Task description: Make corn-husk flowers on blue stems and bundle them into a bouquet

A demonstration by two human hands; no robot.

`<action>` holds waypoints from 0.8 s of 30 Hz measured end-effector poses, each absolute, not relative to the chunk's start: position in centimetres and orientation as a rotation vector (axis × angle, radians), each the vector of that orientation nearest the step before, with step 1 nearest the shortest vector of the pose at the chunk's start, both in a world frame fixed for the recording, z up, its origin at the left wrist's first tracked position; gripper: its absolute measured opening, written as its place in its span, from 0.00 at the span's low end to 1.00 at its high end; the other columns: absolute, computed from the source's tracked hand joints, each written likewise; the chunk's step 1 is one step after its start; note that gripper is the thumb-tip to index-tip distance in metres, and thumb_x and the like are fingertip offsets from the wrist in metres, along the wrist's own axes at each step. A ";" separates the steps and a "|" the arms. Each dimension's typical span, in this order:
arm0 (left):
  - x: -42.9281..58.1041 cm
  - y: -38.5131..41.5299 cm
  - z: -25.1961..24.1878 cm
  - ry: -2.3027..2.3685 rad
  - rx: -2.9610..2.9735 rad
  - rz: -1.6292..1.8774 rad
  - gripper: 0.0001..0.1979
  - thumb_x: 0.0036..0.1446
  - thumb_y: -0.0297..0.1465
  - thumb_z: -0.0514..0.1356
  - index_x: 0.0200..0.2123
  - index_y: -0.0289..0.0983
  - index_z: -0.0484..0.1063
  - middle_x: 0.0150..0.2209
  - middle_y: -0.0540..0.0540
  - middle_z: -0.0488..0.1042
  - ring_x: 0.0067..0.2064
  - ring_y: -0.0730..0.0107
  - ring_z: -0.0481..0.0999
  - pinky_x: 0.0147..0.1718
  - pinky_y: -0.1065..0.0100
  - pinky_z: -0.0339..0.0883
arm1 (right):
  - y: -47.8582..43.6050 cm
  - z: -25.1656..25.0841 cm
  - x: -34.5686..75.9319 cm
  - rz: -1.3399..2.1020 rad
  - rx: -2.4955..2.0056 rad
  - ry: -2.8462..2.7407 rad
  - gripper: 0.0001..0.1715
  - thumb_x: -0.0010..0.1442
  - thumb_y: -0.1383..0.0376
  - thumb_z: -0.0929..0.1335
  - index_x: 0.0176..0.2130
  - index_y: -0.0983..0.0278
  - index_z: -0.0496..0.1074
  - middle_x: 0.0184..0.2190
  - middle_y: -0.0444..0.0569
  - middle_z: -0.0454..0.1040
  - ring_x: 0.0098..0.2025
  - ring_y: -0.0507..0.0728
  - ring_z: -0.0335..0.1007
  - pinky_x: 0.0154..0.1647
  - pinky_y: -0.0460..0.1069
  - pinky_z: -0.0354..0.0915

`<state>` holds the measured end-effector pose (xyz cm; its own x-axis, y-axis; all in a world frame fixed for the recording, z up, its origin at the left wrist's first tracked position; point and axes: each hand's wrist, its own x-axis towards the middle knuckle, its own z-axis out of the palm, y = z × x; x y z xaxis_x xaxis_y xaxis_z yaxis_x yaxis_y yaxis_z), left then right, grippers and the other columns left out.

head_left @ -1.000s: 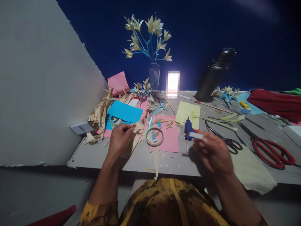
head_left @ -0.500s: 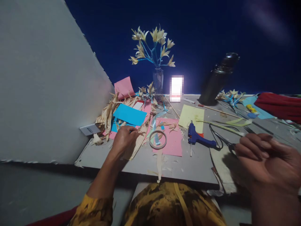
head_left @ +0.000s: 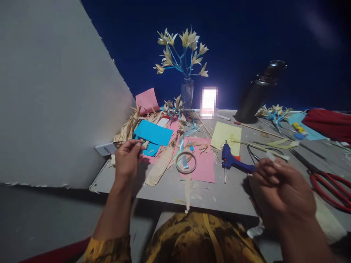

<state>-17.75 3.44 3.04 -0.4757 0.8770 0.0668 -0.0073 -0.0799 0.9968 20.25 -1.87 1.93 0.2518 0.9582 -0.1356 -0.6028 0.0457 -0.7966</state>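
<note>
My left hand point(head_left: 126, 157) is raised over the left of the table, fingertips pinched together; whether a small scrap is between them I cannot make out. Beside it lie blue paper point(head_left: 153, 132) and a long pale dried husk point(head_left: 160, 170). My right hand point(head_left: 285, 188) is curled palm up over the front right, with a small whitish translucent bit point(head_left: 269, 156) at its fingertips, too blurred to name. Close to it on the left is a blue glue gun point(head_left: 234, 162). Red-handled scissors point(head_left: 330, 186) lie to its right.
A tape roll point(head_left: 177, 166) rests on pink paper point(head_left: 204, 166). Behind stand a glass vase point(head_left: 187, 93) of husk flowers point(head_left: 189, 38), a glowing blurred-out rectangle point(head_left: 208, 102) and a dark flask point(head_left: 253, 96). Yellow paper point(head_left: 227, 133) and red cloth point(head_left: 329, 124) lie further right.
My left hand has lifted off the husks and moved left. The right hand has moved left towards the glue gun, uncovering the red-handled scissors.
</note>
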 end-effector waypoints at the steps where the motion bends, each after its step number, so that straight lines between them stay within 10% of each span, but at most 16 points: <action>1: -17.4 2.7 3.8 1.329 0.904 1.653 0.07 0.44 0.31 0.66 0.28 0.39 0.70 0.18 0.56 0.66 0.17 0.78 0.57 0.17 0.75 0.54 | -1.9 1.7 19.6 1.268 -0.910 -0.535 0.11 0.46 0.70 0.73 0.23 0.64 0.66 0.21 0.40 0.60 0.20 0.45 0.47 0.18 0.40 0.50; 10: -8.0 -4.3 3.8 0.740 0.837 1.012 0.11 0.58 0.37 0.61 0.26 0.37 0.74 0.11 0.51 0.65 0.11 0.80 0.55 0.12 0.77 0.46 | -2.5 0.6 14.1 1.390 -1.042 -0.778 0.11 0.52 0.61 0.74 0.26 0.63 0.71 0.19 0.40 0.64 0.21 0.48 0.54 0.21 0.44 0.50; 15: -4.2 -4.2 2.1 0.723 0.919 0.805 0.11 0.49 0.36 0.69 0.28 0.34 0.77 0.14 0.49 0.72 0.11 0.78 0.63 0.11 0.77 0.52 | -3.4 0.1 14.5 1.302 -1.084 -0.943 0.11 0.57 0.61 0.72 0.28 0.63 0.70 0.21 0.40 0.65 0.23 0.48 0.55 0.23 0.44 0.52; 24: -2.3 -4.0 1.7 0.728 1.130 0.745 0.23 0.63 0.45 0.56 0.20 0.37 0.61 0.13 0.54 0.60 0.15 0.81 0.58 0.17 0.75 0.51 | -4.5 -0.2 15.3 1.234 -1.106 -0.939 0.11 0.58 0.61 0.71 0.28 0.63 0.70 0.21 0.40 0.64 0.22 0.48 0.54 0.23 0.44 0.53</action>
<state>-2.29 -3.96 1.72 0.5562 0.8210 -0.1293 -0.1480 0.2509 0.9566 15.34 -4.55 -0.18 0.1197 0.9922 -0.0338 -0.2322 -0.0051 -0.9727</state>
